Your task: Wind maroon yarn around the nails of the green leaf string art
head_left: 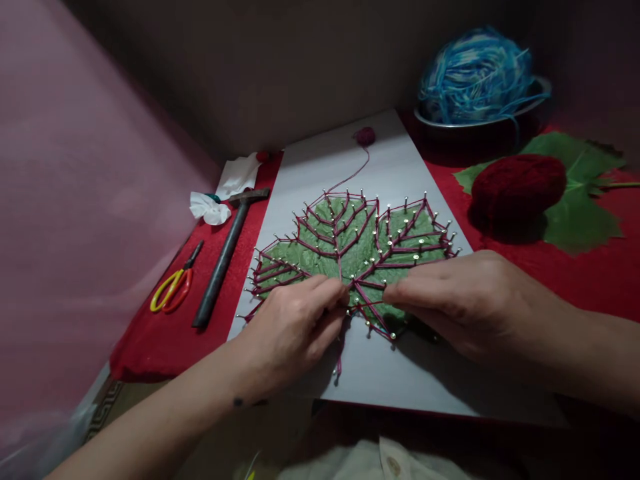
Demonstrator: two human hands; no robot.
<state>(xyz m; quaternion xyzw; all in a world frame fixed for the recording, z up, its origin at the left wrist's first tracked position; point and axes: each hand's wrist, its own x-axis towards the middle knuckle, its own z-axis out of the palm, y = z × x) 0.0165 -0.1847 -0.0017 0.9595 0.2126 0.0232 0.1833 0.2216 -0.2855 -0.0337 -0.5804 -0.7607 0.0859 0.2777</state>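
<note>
the left hand (303, 317) bends its fingers narrowly inward near the base of the green leaf (357, 240); whether it grips anything, i cannot tell. the right hand (460, 303) pinches purple thread (369, 305) stretched toward the left fingertips. the leaf lies on a white board (425, 373) on the red-covered tabletop (595, 287), with thread wound around nails (393, 336) along its edges and veins. a small purple ball (367, 137) sits at the board's far end; a hammer (223, 267) and scissors (175, 288) lie left of the board.
</note>
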